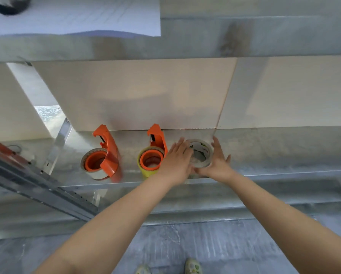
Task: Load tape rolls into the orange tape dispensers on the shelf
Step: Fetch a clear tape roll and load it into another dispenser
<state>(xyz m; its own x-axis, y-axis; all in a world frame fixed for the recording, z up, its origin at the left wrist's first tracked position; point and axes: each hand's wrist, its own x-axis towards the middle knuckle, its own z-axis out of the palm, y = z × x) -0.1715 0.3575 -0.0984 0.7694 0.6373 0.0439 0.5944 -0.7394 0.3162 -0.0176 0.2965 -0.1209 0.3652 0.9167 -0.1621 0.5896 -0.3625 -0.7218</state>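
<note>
Shelf: grey metal, items near its front edge.

Left dispenser: orange, lying on its side, handle pointing to the back. Clear roll seated on its orange hub.

Middle dispenser: orange, same pose, just right of the first but apart from it. Yellow roll on its hub.

White roll: loose, lying flat on the shelf right of the middle dispenser, core open upward with a printed paper liner inside. Not in any dispenser. Partly covered on both sides; near edge hidden.
</note>
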